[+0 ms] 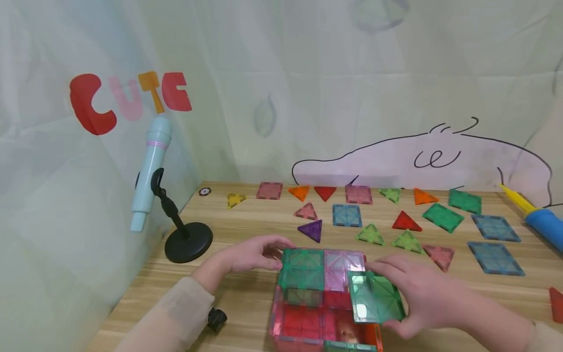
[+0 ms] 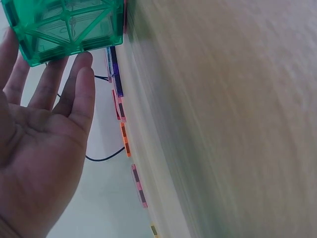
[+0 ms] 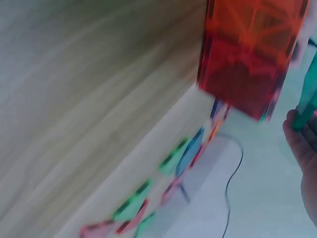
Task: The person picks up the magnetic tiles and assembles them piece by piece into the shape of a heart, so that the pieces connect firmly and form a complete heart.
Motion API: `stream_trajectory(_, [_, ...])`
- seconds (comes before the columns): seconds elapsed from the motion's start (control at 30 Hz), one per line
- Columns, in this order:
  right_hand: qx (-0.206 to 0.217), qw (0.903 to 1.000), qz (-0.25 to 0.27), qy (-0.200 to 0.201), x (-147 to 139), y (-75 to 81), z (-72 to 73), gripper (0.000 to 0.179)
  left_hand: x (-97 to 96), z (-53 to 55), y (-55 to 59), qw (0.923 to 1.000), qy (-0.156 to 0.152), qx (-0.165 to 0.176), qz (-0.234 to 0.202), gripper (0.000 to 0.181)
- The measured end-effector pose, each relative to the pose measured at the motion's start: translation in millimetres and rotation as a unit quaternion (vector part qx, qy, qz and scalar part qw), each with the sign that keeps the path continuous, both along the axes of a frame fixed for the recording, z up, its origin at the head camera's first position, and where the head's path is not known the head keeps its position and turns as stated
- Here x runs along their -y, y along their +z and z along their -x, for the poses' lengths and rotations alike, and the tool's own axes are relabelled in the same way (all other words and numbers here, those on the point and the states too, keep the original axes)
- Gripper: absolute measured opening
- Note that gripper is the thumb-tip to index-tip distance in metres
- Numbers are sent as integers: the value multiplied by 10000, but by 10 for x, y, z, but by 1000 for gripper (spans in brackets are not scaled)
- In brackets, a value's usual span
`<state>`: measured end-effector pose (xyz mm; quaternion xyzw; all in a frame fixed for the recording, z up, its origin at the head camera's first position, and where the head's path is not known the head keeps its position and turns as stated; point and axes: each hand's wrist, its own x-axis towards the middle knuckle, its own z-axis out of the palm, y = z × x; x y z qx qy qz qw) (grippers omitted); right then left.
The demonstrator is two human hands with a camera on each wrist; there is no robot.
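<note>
Tile box (image 1: pixel 300 322) stands half-roofed — right fingers (image 1: pixel 390 270) pinching a green tile (image 1: pixel 377 299) above, left fingers (image 1: pixel 273 241) apart alongside.

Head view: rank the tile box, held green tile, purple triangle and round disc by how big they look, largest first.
1. Tile box
2. Held green tile
3. Purple triangle
4. Round disc

The disc is also far back, so its true size is unsure.

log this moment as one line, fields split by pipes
left hand: at far left corner of tile box | right hand: holds green tile over box | loose tiles: scattered on table
</note>
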<state>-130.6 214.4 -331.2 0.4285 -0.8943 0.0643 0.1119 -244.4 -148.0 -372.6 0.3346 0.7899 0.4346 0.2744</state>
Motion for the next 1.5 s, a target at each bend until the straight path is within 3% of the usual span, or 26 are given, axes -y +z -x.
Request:
stream_trajectory(0.17, [248, 9994, -221, 70, 183, -31, -51, 79, -1, -7, 4, 10000, 19, 21, -7, 42])
stream_trajectory(0.4, [-263, 9996, -117, -15, 340, -116, -85, 82, -15, 2, -2, 10000, -24, 4, 38, 42])
stream_trajectory(0.67, [334, 9983, -184, -432, 401, -133, -158, 88, -20, -2, -3, 10000, -12, 35, 45, 42])
stream_trajectory(0.87, [1088, 9921, -198, -590, 386, -122, -198, 92, -16, 11, -18, 10000, -26, 7, 31, 42])
stream_trajectory(1.17, [933, 9947, -40, -429, 361, -165, -233, 90, -10, 11, -21, 10000, -37, 48, 16, 43])
stream_trajectory(1.37, [1398, 9890, 130, -460, 334, -161, -222, 89, 2, 7, -17, 10000, -9, 46, -19, 43])
stream_trajectory(1.5, [1253, 9895, 608, -394, 246, -213, -167, 87, 6, -3, -8, 10000, 9, 56, -34, 43])
